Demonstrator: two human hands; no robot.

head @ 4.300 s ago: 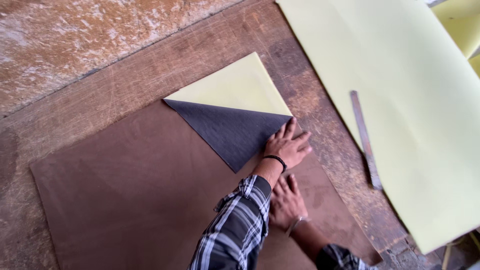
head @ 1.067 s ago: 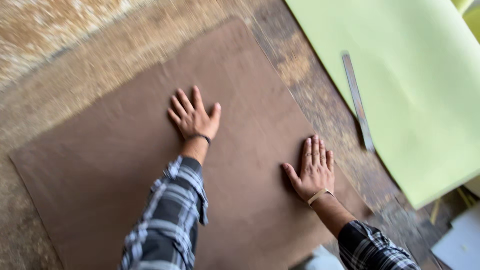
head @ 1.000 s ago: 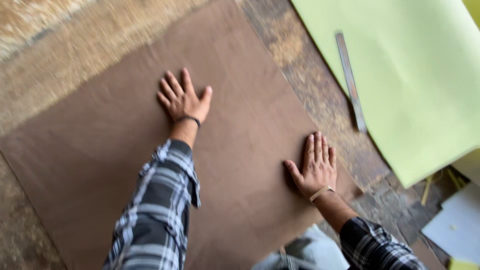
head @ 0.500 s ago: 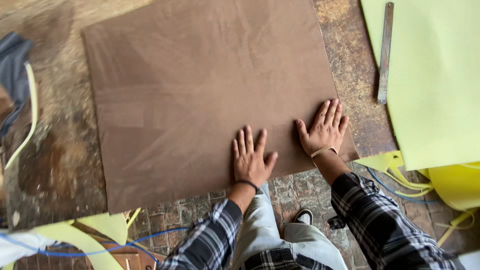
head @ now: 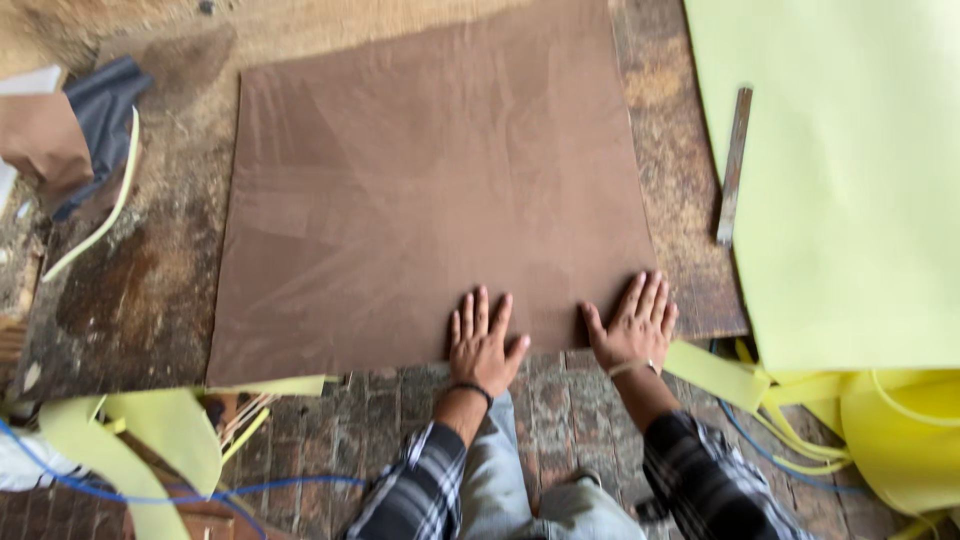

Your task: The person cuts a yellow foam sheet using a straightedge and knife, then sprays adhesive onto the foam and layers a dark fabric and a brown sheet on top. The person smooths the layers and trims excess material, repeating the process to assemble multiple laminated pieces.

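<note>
Sheet: large brown sheet [head: 430,190], flat on a worn wooden work surface [head: 130,300], filling the centre of the frame; its near edge runs along the surface's front edge, in the lower middle.
Left hand: left hand [head: 483,343], palm down, fingers spread, flat on the sheet's near edge, lower centre; it grasps nothing.
Right hand: right hand [head: 633,325], also flat and splayed, on the sheet's lower right corner, just right of the left hand; it grasps nothing.
Change, sheet: a few seconds ago a corner was folded back, showing a dark underside and a yellow layer beneath; now the sheet lies fully flat and neither shows.
Change, hands: a second ago they pressed well apart, the left far up the sheet; now both sit close together at the near edge.
Change, view: the camera has swung round, so the sheet reads square to the frame.
Reading: the laying-down looks done and the pressing appears to have reached the last edge, judged from the flat surface and the hands' place.
Ruler: narrow metal ruler [head: 734,165], upper right, lying between the brown sheet and the yellow sheet, apart from both hands.
Yellow sheet: large pale yellow sheet [head: 850,180], right side of the frame, untouched.
Offcuts: yellow strips [head: 150,450], lower left, and more at the lower right.
Scraps: folded brown and dark scraps [head: 70,130], upper left.
Floor: brick floor [head: 560,410], lower centre.
</note>
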